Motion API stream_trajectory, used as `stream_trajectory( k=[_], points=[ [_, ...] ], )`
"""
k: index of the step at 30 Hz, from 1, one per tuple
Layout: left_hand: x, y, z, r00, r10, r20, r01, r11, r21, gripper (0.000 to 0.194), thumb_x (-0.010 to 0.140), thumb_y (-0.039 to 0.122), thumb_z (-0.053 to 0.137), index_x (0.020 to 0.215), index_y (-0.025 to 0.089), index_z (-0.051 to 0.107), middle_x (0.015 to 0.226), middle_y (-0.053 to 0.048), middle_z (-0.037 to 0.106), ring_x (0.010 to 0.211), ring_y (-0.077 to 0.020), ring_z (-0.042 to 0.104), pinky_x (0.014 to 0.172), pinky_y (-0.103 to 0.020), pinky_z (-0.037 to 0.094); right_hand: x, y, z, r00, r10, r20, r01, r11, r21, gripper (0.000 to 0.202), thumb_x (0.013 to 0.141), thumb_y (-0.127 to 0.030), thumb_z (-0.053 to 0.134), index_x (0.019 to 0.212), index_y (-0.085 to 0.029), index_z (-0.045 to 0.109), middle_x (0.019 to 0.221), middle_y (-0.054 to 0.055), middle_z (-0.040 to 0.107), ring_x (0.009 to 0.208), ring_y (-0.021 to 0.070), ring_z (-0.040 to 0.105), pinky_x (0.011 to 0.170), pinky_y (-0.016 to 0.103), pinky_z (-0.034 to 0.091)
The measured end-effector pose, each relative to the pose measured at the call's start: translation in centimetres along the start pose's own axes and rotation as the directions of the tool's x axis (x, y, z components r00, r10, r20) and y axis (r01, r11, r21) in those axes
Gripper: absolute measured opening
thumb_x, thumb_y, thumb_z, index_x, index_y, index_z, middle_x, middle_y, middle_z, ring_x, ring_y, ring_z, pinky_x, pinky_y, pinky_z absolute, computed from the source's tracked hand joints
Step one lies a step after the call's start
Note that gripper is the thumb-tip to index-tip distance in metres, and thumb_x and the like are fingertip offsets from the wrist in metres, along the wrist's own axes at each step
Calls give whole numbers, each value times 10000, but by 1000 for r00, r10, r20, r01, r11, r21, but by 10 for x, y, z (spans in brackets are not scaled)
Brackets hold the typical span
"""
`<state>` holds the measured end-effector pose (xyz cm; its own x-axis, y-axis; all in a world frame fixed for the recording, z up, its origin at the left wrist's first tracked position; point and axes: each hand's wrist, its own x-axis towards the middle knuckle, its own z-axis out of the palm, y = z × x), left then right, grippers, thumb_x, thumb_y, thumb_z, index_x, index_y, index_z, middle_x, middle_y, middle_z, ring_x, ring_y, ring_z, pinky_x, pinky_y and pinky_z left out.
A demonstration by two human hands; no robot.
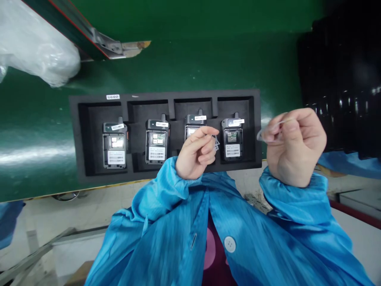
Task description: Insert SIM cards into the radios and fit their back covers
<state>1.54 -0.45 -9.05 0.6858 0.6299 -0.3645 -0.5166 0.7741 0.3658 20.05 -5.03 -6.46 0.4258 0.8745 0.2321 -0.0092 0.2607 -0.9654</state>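
My left hand [196, 154] is closed in front of the third compartment of a black foam tray [171, 165]. Small thin whitish pieces [216, 143] stick out from its curled fingers. Off the tray's right end, my right hand [297, 145] pinches a thin clear strip [262, 134] between thumb and fingers. Each compartment holds a handheld radio with a stubby antenna, its back uncovered: a far-left radio [114, 145], a second radio [157, 141], a third radio [195, 123] partly hidden by my left hand, and a right-hand radio [232, 139]. Barcode labels are on their backs.
The tray lies near the front edge of a green table [208, 67]. A clear plastic bag [44, 47] and a metal-edged frame [101, 39] are at the upper left. Dark stacked trays [339, 87] stand at the right. A small number label [113, 97] is on the tray's rim.
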Motion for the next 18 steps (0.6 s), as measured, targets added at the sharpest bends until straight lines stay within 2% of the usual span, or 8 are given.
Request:
stream_trajectory(
  k=[2,5,9,12,16,18],
  points=[
    [-1,0,-2,1000,-14,16,14,1000,17,112,883,170,546,920,184,651,578,80,360,363,7,231,353,-101,207,-1,-3,2,995,93,49,-87,991,-105,103,872,-234,637,839,-155,580,742,19,576,634,105,529,579,268,392],
    [-2,0,-2,999,27,22,-29,995,98,116,890,217,569,971,210,652,722,52,465,386,28,276,360,-106,186,-1,-8,0,963,216,161,-163,943,-291,124,847,-272,676,817,-166,619,841,31,603,768,121,555,676,275,422],
    [-3,-1,1,990,140,13,-137,939,315,145,878,263,614,1009,225,663,895,18,523,427,30,364,375,-134,189,3,-8,-10,952,254,173,-163,894,-417,134,820,-326,704,808,-206,646,819,11,597,724,117,524,616,266,399],
    [-3,-2,0,973,231,-9,-200,860,469,136,867,288,637,980,220,672,844,17,515,437,4,402,369,-161,201,6,-6,-15,937,308,163,-174,820,-545,118,823,-318,698,823,-208,655,782,5,613,693,118,529,613,273,397],
    [-3,-1,-4,957,290,7,-243,787,567,105,886,291,618,963,233,660,648,53,407,418,-26,346,375,-187,203,6,-8,-17,920,337,202,-108,710,-696,69,826,-260,679,801,-198,663,764,-5,625,724,126,554,682,293,419],
    [-6,0,-4,935,353,34,-281,679,678,100,899,280,597,952,227,663,604,52,394,447,-48,337,407,-206,235,4,-7,-18,907,344,245,-71,696,-714,75,820,-267,681,793,-199,668,793,-4,630,777,141,565,748,318,431]
  ],
)
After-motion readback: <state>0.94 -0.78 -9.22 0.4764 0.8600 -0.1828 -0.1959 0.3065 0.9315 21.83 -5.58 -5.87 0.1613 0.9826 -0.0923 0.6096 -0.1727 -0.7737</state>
